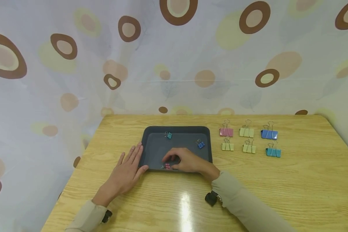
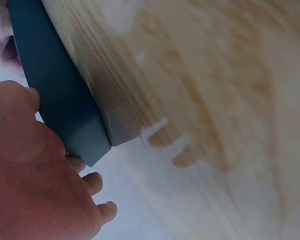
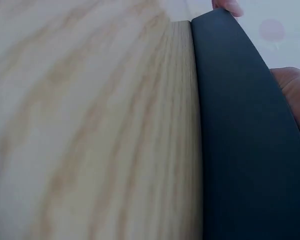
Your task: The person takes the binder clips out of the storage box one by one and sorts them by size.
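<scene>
In the head view, a dark grey tray [image 1: 177, 129] lies on the wooden table. My left hand [image 1: 127, 174] rests at its left front corner with fingers straight, touching the rim. My right hand [image 1: 187, 160] is inside the tray near the front, thumb and fingers bent with a gap between them. Just by the thumb lies a small pink binder clip [image 1: 167, 166]; I see no grip on it. A small teal binder clip [image 1: 169, 135] sits at the tray's back and a small blue binder clip [image 1: 201, 145] at its right. The tray's outer wall [image 3: 240, 120] hides the clips in the right wrist view.
Right of the tray, larger binder clips stand in two rows. The back row has a pink clip [image 1: 226, 132], a pale yellow clip [image 1: 246, 132] and a blue clip [image 1: 269, 134]. In front are two pale yellow clips and a teal clip [image 1: 273, 152]. A patterned curtain [image 1: 179, 93] hangs behind.
</scene>
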`<action>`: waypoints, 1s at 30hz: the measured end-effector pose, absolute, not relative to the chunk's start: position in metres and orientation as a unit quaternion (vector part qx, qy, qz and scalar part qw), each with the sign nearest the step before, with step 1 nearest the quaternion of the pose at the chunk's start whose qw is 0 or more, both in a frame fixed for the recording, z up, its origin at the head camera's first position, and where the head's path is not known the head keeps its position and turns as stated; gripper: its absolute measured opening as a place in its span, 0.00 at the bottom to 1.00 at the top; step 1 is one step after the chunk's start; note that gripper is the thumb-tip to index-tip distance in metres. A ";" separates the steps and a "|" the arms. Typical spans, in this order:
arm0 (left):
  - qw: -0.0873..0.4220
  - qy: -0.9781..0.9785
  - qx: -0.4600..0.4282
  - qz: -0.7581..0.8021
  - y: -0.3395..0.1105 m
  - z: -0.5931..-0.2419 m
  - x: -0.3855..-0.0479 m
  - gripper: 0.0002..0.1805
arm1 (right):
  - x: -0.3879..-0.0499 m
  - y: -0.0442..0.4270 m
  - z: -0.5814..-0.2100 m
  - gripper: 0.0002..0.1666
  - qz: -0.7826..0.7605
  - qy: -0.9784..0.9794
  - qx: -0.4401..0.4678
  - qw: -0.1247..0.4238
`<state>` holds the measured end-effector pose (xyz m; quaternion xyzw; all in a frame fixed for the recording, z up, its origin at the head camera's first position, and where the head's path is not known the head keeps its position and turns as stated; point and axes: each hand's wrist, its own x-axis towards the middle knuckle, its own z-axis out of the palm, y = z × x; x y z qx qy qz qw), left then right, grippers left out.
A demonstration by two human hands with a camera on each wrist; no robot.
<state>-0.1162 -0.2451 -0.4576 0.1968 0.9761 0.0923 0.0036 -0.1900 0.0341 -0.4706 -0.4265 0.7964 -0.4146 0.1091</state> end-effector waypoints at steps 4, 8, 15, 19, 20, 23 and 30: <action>0.000 0.976 0.196 0.091 -0.245 -0.457 -0.117 0.41 | -0.190 0.032 -0.469 0.16 -0.413 0.794 -0.432 0.107; 0.006 0.977 0.193 0.089 -0.244 -0.456 -0.118 0.42 | -0.192 0.031 -0.468 0.14 -0.405 0.798 -0.434 0.103; 0.001 0.977 0.193 0.092 -0.243 -0.455 -0.118 0.41 | -0.192 0.031 -0.468 0.11 -0.402 0.812 -0.415 0.088; 0.002 0.977 0.192 0.091 -0.244 -0.456 -0.118 0.42 | -0.192 0.030 -0.469 0.10 -0.390 0.820 -0.412 0.076; 0.001 0.977 0.192 0.091 -0.244 -0.457 -0.118 0.42 | -0.192 0.029 -0.469 0.10 -0.386 0.821 -0.414 0.072; 0.002 0.977 0.192 0.091 -0.244 -0.458 -0.118 0.42 | -0.193 0.028 -0.468 0.10 -0.377 0.825 -0.415 0.066; 0.004 0.978 0.189 0.089 -0.244 -0.458 -0.118 0.42 | -0.193 0.029 -0.469 0.08 -0.389 0.825 -0.406 0.056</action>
